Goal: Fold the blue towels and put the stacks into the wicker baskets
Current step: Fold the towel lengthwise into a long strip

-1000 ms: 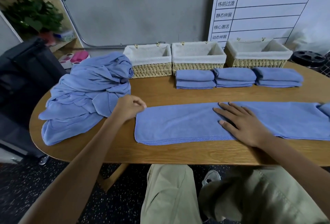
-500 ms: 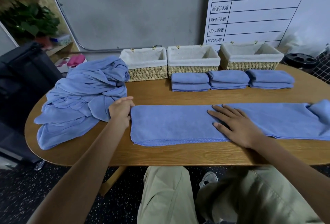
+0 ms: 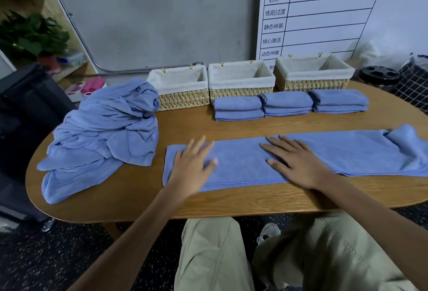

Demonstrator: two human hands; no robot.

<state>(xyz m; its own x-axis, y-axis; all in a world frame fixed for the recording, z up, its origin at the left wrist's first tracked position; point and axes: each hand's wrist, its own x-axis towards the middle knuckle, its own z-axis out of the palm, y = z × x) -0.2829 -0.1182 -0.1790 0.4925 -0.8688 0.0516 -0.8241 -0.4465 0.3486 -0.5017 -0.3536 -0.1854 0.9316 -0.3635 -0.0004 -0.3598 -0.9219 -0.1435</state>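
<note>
Three baskets (image 3: 178, 86) stand in a row along the far edge of the desk (image 3: 231, 202), all looking empty, with three stacks (image 3: 289, 104) of folded towels lying just in front of the middle and right ones. A heap (image 3: 102, 133) of unfolded towels covers the desk's left end and touches the left basket. Nearest the person, one long towel (image 3: 243, 163) lies flat as a band across the desk, its right end bunched and running out of view.

Judging by this, the step in hand is smoothing the band before folding it across. To do it well, the palms should sweep outward from the middle so creases leave at the ends, the bunched right end should be flattened, and the near hems should line up before any fold.

Both hands are released and hold nothing. The right hand (image 3: 298, 163) lies flat on the towel's middle, fingers spread and pressing the cloth. The left hand (image 3: 193, 168) is over the towel's left end with fingers straight; it is blurred, so I cannot tell whether it touches.
</note>
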